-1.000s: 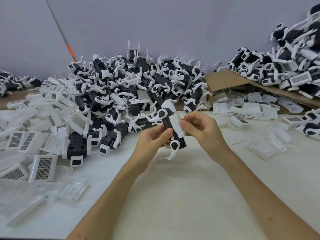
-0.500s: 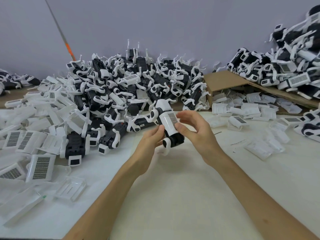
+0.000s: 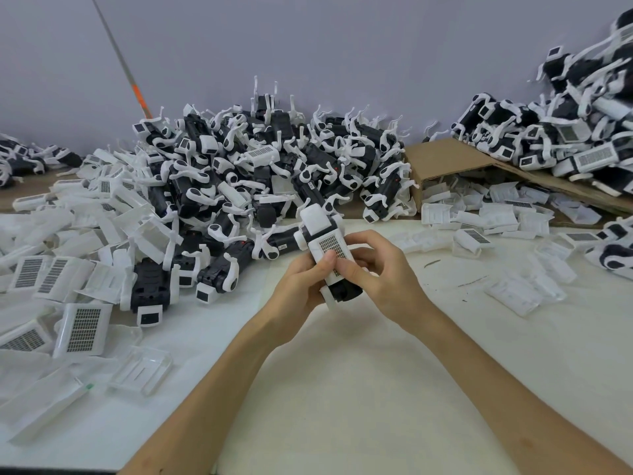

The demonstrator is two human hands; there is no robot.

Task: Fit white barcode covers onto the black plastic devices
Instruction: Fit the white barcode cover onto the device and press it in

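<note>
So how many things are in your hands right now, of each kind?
black device: 1
white barcode cover: 1
Total: 2, gripped between the left hand and the right hand.

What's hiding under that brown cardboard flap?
White covers spill out from under the cardboard flap. Farther back it is dark, and the flap hides whatever lies there. A heap of black devices rests on top of it.
</note>
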